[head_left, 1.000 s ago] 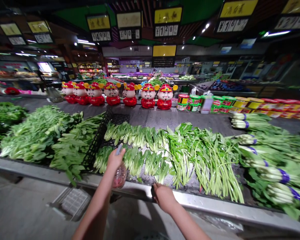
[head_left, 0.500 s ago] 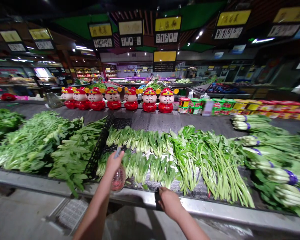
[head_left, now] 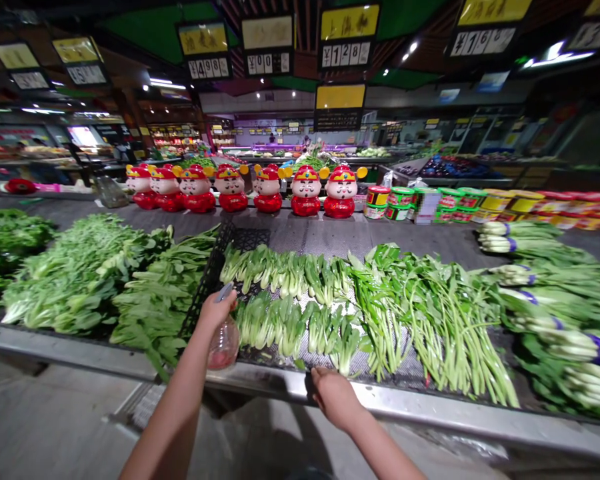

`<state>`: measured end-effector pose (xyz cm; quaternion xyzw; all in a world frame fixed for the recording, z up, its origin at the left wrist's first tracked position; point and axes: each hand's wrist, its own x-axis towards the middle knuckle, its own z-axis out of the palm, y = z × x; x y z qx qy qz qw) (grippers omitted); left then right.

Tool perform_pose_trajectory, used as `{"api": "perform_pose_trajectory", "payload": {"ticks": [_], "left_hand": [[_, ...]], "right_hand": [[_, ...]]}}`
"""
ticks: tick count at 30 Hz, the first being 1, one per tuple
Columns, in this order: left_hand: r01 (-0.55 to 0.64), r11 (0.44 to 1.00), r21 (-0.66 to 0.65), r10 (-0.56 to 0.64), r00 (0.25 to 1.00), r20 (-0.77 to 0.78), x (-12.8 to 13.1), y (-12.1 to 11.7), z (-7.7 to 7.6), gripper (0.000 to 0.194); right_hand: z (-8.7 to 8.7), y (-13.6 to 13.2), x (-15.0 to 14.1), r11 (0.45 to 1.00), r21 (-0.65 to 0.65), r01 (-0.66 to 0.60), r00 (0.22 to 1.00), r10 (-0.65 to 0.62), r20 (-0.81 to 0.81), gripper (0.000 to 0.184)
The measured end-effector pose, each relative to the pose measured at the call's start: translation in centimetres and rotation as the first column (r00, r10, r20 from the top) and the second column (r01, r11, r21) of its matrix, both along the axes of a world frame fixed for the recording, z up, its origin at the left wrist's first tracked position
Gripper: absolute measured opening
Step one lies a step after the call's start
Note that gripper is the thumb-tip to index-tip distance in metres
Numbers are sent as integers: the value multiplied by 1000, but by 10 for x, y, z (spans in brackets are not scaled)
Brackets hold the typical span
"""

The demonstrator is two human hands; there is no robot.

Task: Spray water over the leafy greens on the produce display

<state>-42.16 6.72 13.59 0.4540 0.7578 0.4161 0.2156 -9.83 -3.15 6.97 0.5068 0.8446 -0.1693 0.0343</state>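
The left hand (head_left: 217, 311) had its fingers wrapped around the top of a spray bottle (head_left: 224, 347), which was near the metal edge (head_left: 410, 405), beside leafy greens (head_left: 275, 325). The right hand (head_left: 335, 395) had curled fingers at that edge; whether they gripped anything, I could not tell.

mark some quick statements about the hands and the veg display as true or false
1. The left hand holds a spray bottle. True.
2. Seven red-hatted figurines stand in a line. True.
3. The right hand is up among the red-hatted figurines. False: it is at the metal edge.
4. The bok choy lies in one row. False: there are two.
5. Purple-tied bunches lie at picture left. False: picture right.
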Motion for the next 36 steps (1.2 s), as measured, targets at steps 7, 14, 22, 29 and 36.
{"api": "perform_pose_trajectory", "payload": {"ticks": [7,14,22,29,36], "left_hand": [[-41,999,23,40,998,42,-29,-2,7,46],[-107,992,-70,110,993,38,-40,-13,7,44],[-65,998,-3,64,997,-46,-54,-24,6,42],[-89,996,-30,90,996,19,-50,-44,-1,39],[-72,984,-164,75,997,14,-43,-78,-25,39]], "right_hand": [[7,4,-6,1000,-9,-29,1000,29,-11,40],[9,0,-14,999,-23,-35,998,36,41,29],[3,3,-16,1000,-22,-19,997,20,71,39],[0,4,-19,999,5,-41,992,40,121,40],[-1,5,-17,999,16,-47,993,45,109,32]]}}
